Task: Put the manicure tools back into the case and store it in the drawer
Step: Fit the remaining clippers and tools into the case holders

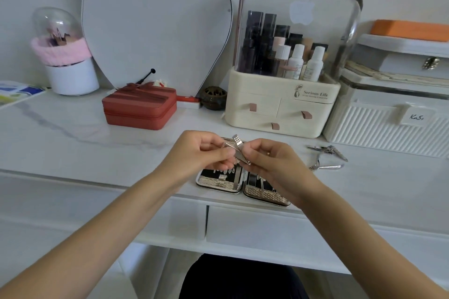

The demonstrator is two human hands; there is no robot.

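Left hand (pixel 204 150) and right hand (pixel 266 160) both pinch one metal nail clipper (pixel 237 152) directly above the open manicure case (pixel 243 183) at the desk (pixel 73 143) front edge. Loose tools (pixel 328 156) lie at 3 o'clock from the case; the closed drawer (pixel 267 230) sits at 6 o'clock.

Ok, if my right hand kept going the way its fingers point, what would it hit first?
The right hand points left at the left hand, both pinching one clipper above the open case. It would likely meet the left hand's fingers first; depth is unclear.
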